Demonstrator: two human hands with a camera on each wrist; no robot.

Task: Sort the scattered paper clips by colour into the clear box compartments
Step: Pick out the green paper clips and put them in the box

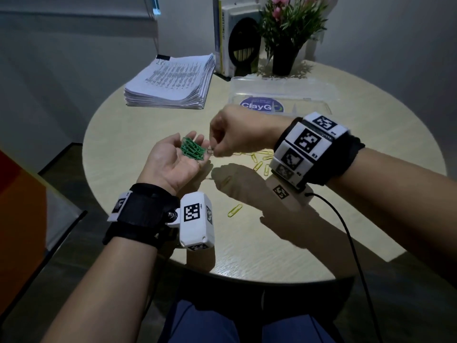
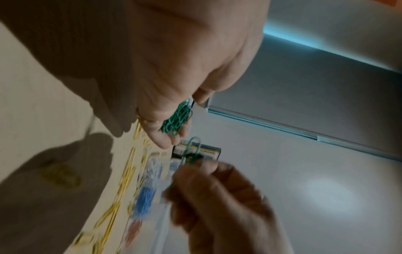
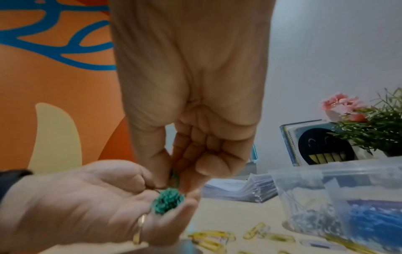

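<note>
My left hand [image 1: 170,162] lies palm up above the table and cups a pile of green paper clips [image 1: 193,149] on its fingers. Just to its right, my right hand [image 1: 222,144] pinches one green clip [image 2: 192,149] between thumb and fingers, close to the pile [image 3: 168,201]. Yellow clips [image 1: 259,159] lie scattered on the table under my right wrist, and one more [image 1: 235,210] lies nearer me. The clear box [image 3: 326,189] holds silver and blue clips in separate compartments. In the head view my right hand hides most of it; its open lid [image 1: 284,90] shows behind.
On the round wooden table [image 1: 247,256], a thick stack of printed paper [image 1: 170,82] sits at the back left. Books [image 1: 237,35] and a potted plant [image 1: 289,33] stand at the back. A black cable [image 1: 346,231] runs from my right wrist over the table's front edge.
</note>
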